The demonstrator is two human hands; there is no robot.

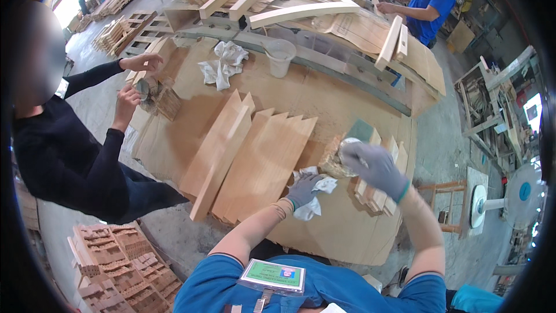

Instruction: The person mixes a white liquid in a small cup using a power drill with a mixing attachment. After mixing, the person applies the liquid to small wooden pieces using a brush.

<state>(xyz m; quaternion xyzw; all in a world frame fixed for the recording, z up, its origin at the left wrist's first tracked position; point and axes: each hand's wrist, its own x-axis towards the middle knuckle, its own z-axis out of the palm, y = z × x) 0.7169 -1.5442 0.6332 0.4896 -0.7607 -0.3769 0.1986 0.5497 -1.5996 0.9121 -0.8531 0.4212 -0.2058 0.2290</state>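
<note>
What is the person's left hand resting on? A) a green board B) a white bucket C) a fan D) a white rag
D: the gloved left hand presses on a crumpled white rag lying on the brown table, while the white bucket stands far off across the table.

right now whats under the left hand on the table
A crumpled white rag lies under the gloved left hand, resting on the brown board tabletop. The part of the rag beneath the palm is covered.
</note>
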